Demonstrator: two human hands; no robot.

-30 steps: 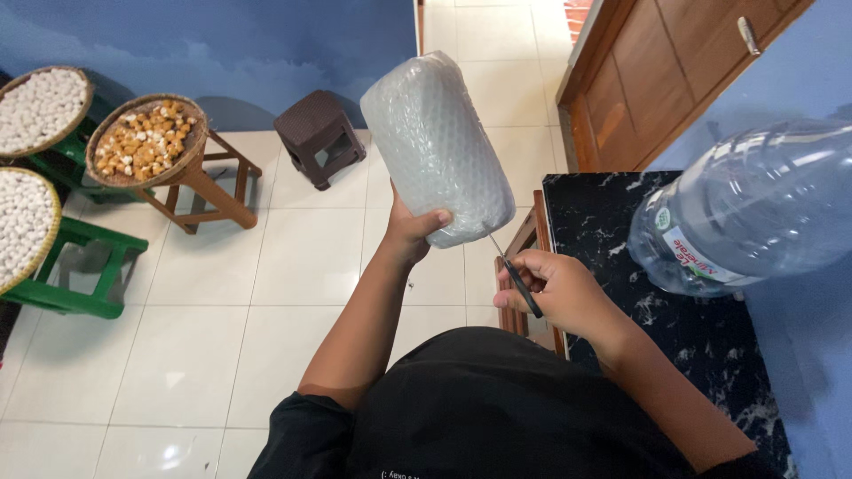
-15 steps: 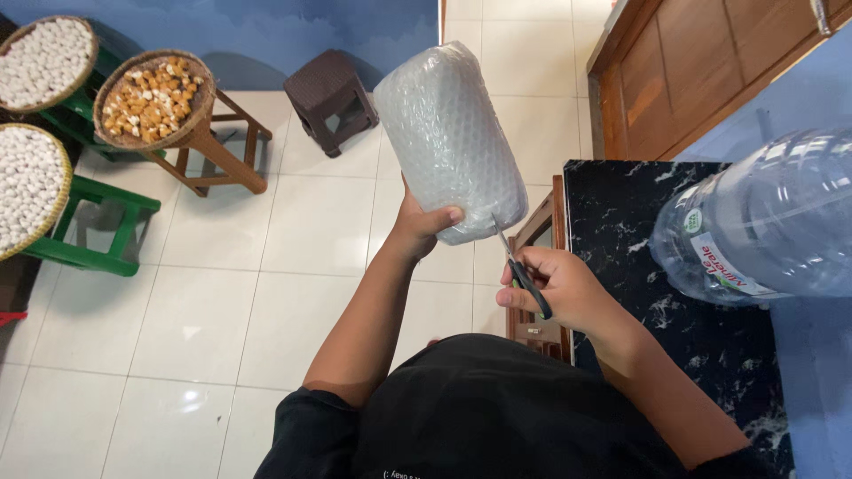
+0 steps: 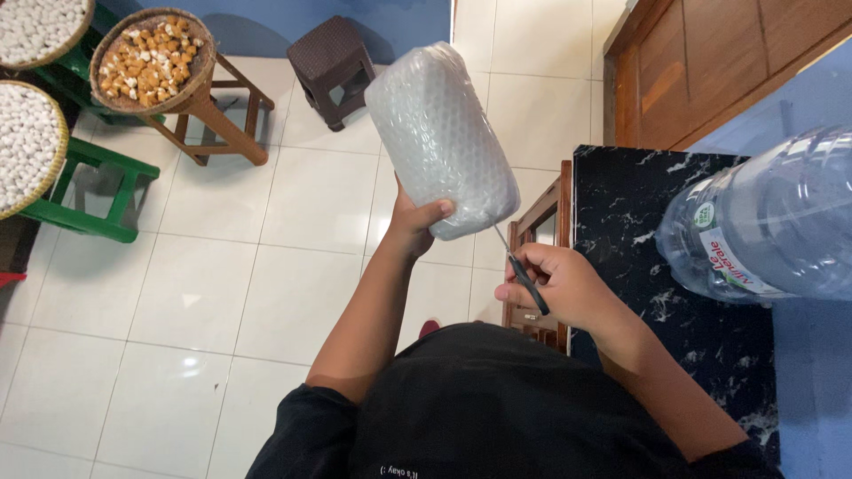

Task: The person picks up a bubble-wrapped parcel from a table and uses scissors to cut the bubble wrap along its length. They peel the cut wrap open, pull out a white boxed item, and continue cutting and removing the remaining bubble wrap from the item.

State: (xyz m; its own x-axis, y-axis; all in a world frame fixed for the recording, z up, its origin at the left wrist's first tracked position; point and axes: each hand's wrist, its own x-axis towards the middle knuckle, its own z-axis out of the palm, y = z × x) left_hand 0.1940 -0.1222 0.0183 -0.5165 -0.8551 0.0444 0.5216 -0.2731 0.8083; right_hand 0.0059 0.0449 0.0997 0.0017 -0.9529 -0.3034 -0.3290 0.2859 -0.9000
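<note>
While the person looks down over a black shirt, both hands are raised above a pale tiled floor (image 3: 266, 293).

Left hand: the left hand (image 3: 415, 223) is closed around the lower end of a bubble-wrapped bundle (image 3: 439, 137), thumb across the front, holding it tilted up and away from the body.

Bundle: a rounded, cylinder-like package wrapped in clear bubble wrap, held in the air over the floor, left of the dark marbled surface (image 3: 648, 266); what is inside cannot be told.

Right hand: the right hand (image 3: 555, 288) is curled shut around a thin black-handled tool (image 3: 524, 277), possibly a small blade or scissors; its metal tip points up and meets the bundle's bottom edge.

Surface: black with white veining, carrying a large clear plastic water bottle (image 3: 772, 231) lying at the right edge of view.

Surroundings: a dark brown stool (image 3: 335, 58), a wooden stand with a woven tray of orange-brown pieces (image 3: 151, 58), and green stands bearing trays of white pieces (image 3: 27, 142) stand well apart at upper left.
</note>
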